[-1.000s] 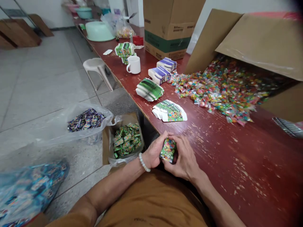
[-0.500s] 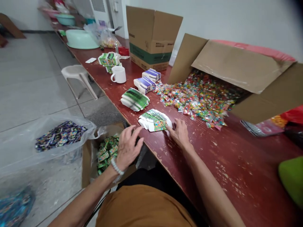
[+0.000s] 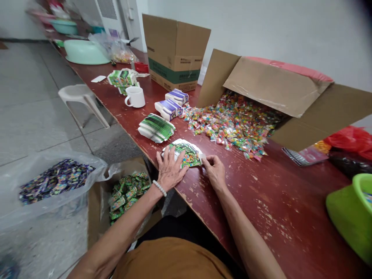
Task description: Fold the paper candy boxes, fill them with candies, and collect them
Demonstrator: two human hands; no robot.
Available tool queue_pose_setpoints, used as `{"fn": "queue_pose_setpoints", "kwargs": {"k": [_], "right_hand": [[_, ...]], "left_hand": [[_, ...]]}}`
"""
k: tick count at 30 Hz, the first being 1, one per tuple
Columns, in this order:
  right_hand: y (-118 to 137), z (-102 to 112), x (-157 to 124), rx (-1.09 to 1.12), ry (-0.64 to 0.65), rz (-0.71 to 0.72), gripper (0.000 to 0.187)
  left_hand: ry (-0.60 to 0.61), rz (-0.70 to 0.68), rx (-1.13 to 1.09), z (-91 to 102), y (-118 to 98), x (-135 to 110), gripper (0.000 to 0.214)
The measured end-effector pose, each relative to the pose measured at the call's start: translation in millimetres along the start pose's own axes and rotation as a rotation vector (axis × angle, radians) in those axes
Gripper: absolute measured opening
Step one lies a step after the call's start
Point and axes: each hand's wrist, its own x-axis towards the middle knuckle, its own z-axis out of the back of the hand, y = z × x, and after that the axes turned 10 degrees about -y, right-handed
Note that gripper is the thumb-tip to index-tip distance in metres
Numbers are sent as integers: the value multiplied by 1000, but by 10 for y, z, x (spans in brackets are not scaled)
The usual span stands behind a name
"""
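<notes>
A fanned stack of flat green-and-white candy cartons (image 3: 190,154) lies near the table's front edge. My left hand (image 3: 171,167) rests on its left end, fingers spread and bent slightly over the cartons. With thumb and forefinger my right hand (image 3: 214,170) pinches the white end flap at the stack's right side. Just behind lies a second fanned stack of green cartons (image 3: 157,128). Purple-and-white cartons (image 3: 170,108) stand beyond that. To the right, a heap of wrapped candies (image 3: 232,120) spills out of a tipped cardboard box (image 3: 267,85).
A white mug (image 3: 136,97), more green cartons (image 3: 123,78) and an upright cardboard box (image 3: 177,54) stand farther back. On the floor at left are a box of green packets (image 3: 128,195), a plastic bag of dark packets (image 3: 58,182) and a white stool (image 3: 84,100). A green basin (image 3: 348,217) stands at right.
My left hand has moved from beside the table edge onto the carton stack. My right hand's fingers have closed on the end flap. The whole view has shifted slightly.
</notes>
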Motion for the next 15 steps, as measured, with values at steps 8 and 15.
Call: {"fn": "queue_pose_setpoints", "kwargs": {"k": [8, 15], "right_hand": [[383, 338, -310, 363, 262, -86, 32], [648, 471, -545, 501, 555, -55, 29]], "left_hand": [[439, 292, -868, 678, -140, 14, 38], [1140, 724, -1908, 769, -346, -208, 50]]}}
